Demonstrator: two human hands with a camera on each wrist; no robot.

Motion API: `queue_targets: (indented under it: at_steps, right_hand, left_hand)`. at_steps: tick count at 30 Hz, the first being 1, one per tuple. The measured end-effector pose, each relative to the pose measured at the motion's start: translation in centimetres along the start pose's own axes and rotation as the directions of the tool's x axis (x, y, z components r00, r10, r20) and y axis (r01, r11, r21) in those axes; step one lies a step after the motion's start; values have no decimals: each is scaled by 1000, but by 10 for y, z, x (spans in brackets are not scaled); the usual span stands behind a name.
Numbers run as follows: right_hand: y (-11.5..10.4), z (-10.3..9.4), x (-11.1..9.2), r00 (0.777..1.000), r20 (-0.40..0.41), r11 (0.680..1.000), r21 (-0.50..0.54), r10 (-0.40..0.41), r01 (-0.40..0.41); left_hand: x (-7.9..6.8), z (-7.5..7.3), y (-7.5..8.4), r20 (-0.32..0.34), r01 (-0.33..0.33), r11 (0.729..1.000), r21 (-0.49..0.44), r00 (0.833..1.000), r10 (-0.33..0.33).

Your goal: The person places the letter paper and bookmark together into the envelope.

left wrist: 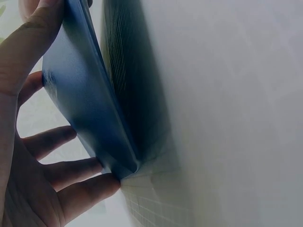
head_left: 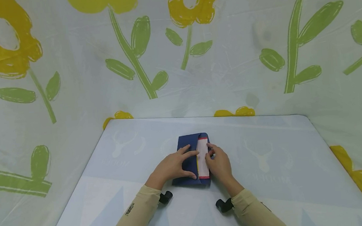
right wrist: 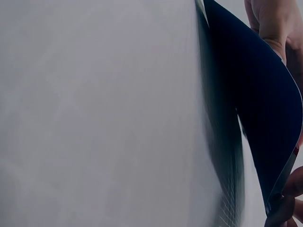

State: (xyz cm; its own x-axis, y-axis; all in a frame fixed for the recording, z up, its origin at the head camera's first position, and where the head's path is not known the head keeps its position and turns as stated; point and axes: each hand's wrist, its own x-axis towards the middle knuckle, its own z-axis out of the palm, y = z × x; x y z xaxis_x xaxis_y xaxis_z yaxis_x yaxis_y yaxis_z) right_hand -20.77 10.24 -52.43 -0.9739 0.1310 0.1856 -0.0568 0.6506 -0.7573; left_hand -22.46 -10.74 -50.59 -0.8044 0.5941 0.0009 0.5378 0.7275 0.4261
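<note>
A dark blue paper envelope [head_left: 187, 180] lies on the table in the head view, its flap side toward the right. From its opening shows a white card [head_left: 203, 163] with red ends and a thin yellow edge. My left hand [head_left: 173, 164] rests across the envelope's left part with fingers spread, their tips near the card. In the left wrist view its thin side [left wrist: 90, 94] runs between my thumb and fairly straight fingers. At the right edge my right hand [head_left: 220, 163] pinches the envelope with bent fingers; the right wrist view shows the curved blue flap [right wrist: 260, 94] there.
The pale table [head_left: 273, 191] has faint printed deer and triangle patterns. A flowered cloth [head_left: 230, 79] rises behind it and at the sides. Black camera mounts [head_left: 224, 205] sit under both wrists, close to the table.
</note>
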Motion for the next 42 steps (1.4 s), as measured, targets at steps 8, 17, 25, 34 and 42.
queue_targets:
  at_steps: [8, 17, 25, 34, 42]
  right_hand:
    - [0, -2, -2, 1000, 16, 1000, -6, -19, 20]
    - [0, -4, -4, 999, -20, 999, 10, -42, 42]
    - [-2, -4, -3, 1000, 3, 1000, -3, -25, 25]
    - [-6, -3, -4, 998, -10, 998, -23, -62, 62]
    - [-7, 2, -4, 999, 8, 996, -65, -53, 53]
  left_hand:
    - [0, 2, 0, 3, -6, 1000, 1, 1000, 6]
    - [-1, 0, 0, -4, -4, 1000, 11, 1000, 4]
    - [-1, 1, 1, -4, -2, 1000, 15, 1000, 2]
    - [0, 0, 1, -1, -4, 1000, 21, 1000, 4]
    - [-2, -2, 2, -2, -5, 1000, 23, 1000, 5]
